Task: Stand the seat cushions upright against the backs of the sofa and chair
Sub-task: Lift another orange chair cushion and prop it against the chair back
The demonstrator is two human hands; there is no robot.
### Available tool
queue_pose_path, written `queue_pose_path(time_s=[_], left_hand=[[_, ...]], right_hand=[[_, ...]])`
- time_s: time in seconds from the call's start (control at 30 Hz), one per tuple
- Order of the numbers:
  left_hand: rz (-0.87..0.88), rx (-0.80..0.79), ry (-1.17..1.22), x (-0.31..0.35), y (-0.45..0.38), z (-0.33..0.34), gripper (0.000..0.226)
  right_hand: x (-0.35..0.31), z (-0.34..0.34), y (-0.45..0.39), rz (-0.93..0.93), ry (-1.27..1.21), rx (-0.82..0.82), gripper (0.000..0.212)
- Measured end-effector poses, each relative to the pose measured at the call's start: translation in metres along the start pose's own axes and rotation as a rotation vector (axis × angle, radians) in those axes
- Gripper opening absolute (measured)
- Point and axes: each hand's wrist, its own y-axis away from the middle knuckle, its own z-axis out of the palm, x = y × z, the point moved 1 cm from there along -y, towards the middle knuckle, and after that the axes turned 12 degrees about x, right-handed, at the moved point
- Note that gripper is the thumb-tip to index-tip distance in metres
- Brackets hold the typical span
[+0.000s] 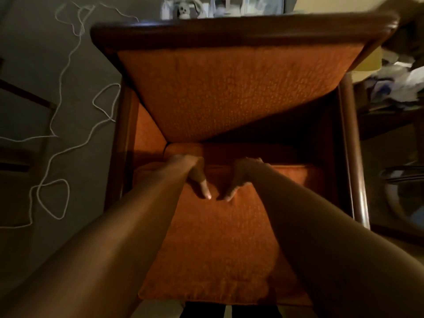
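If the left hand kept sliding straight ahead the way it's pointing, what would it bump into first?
Probably the chair's orange backrest. The left hand already grips the seat cushion's rear edge, reaching toward the back; depth there is dim.

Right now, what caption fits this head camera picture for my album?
Both hands, left hand and right hand, grip the far edge of the orange seat cushion in the wooden chair.

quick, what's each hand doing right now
Left hand: closed over the back edge of the seat cushion, thumb on top.
Right hand: closed over the same edge, thumb on top.
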Motion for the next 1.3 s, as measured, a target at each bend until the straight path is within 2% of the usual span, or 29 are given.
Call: queue_pose_path(time_s=[0.03,0.07,0.13,0.33,0.43,0.57,0.7,0.8,0.9,0.97,1.07,1.23,1.3], left_hand=[[0.022,-0.063,-0.054,0.005,0.01,-0.001,0.126],[0.035,-0.072,-0.071,0.008,0.025,-0.005,0.131],[0.081,-0.036,-0.059,0.009,0.044,-0.005,0.129],[0.201,0.042,0.061,0.001,0.086,-0.003,0.098],[0.239,0.066,0.121,0.003,0.108,-0.011,0.075],[0.294,0.177,0.12,0.006,0.127,-0.036,0.077],[0.318,0.371,0.08,0.01,0.137,-0.083,0.092],[0.316,0.567,-0.024,0.013,0.14,-0.119,0.101],[0.386,0.833,-0.126,0.02,0.134,-0.134,0.078],[0.362,0.956,-0.175,0.023,0.13,-0.136,0.081],[0.287,0.969,-0.152,0.021,0.126,-0.138,0.084],[0.283,0.909,-0.052,0.016,0.132,-0.144,0.057],[0.283,0.878,-0.021,0.018,0.136,-0.147,0.053]], right_hand=[[-0.001,-0.004,0.007,-0.013,0.027,-0.017,0.111],[-0.003,-0.006,0.013,-0.026,0.058,-0.017,0.107],[-0.005,-0.008,0.022,-0.054,0.134,0.003,0.108],[-0.007,-0.013,0.062,-0.128,0.103,0.056,0.119],[-0.009,-0.027,0.082,-0.102,0.049,0.026,0.116],[-0.007,-0.059,0.105,-0.068,-0.047,0.048,0.098],[-0.004,-0.104,0.111,-0.099,0.031,0.268,0.081],[-0.001,-0.133,0.107,-0.126,0.037,0.519,0.074],[0.002,-0.143,0.103,-0.106,0.078,0.732,0.073],[0.002,-0.142,0.101,-0.067,0.09,0.811,0.071],[0.002,-0.146,0.101,-0.025,0.028,0.831,0.061],[-0.005,-0.161,0.107,-0.019,-0.001,0.773,0.058],[-0.007,-0.162,0.11,-0.002,0.009,0.76,0.054]])
